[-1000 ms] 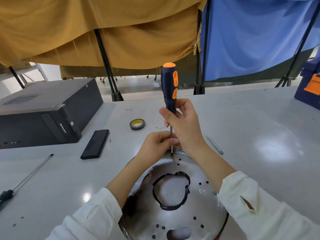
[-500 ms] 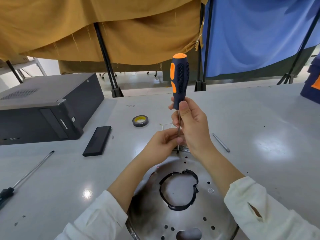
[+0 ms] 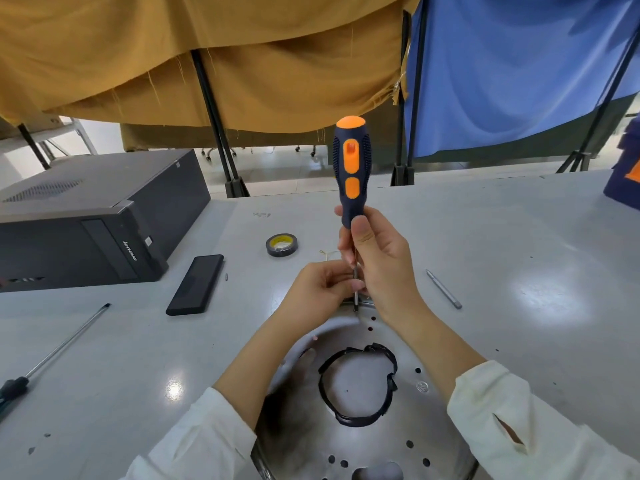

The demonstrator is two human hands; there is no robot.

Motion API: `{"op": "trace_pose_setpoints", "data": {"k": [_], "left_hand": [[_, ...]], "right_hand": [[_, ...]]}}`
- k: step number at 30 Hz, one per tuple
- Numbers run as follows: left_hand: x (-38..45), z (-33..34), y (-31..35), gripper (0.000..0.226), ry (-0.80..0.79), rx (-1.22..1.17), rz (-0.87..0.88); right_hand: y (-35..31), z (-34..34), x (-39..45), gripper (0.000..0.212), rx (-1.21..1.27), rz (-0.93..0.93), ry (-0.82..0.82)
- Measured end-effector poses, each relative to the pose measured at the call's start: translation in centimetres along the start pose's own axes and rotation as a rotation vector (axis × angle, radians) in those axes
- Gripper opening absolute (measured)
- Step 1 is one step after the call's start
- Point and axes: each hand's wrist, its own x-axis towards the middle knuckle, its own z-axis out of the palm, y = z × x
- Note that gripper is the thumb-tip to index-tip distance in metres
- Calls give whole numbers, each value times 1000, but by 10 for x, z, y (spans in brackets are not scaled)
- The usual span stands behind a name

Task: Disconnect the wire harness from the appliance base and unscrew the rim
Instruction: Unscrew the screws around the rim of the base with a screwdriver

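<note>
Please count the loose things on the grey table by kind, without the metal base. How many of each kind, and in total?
Screwdrivers: 2
Tape rolls: 1
Computer cases: 1
Flat black cases: 1
Loose metal bits: 1
Total: 6

The one word that reads clearly is "lenovo", in pale letters running sideways on the black front panel of the computer case (image 3: 86, 216), well to the left of the hands' grip. Faint marks on the table (image 3: 519, 237) just beyond the grip are too blurred to read
</note>
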Motion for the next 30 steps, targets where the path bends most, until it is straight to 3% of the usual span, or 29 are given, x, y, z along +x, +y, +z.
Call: {"op": "trace_pose_setpoints", "data": {"k": [6, 11, 18, 24, 27, 30], "left_hand": [[0, 2, 1, 16, 49, -28, -29], [4, 6, -2, 13, 91, -9, -47], [0, 0, 2, 10, 67, -90, -43], [3, 4, 1, 16, 127, -152, -108], [4, 4, 2, 13, 142, -118, -94], [4, 3, 1, 25, 183, -69, -76]], "right_hand": [[3, 2, 1, 36, 21, 20, -3], [3, -2, 3, 21, 63, 1, 33], [6, 0, 3, 35, 79, 42, -35], [7, -3, 3, 19, 86, 28, 16], [5, -4, 3, 22, 107, 23, 39], [3, -2, 4, 32, 106, 28, 8]]}}
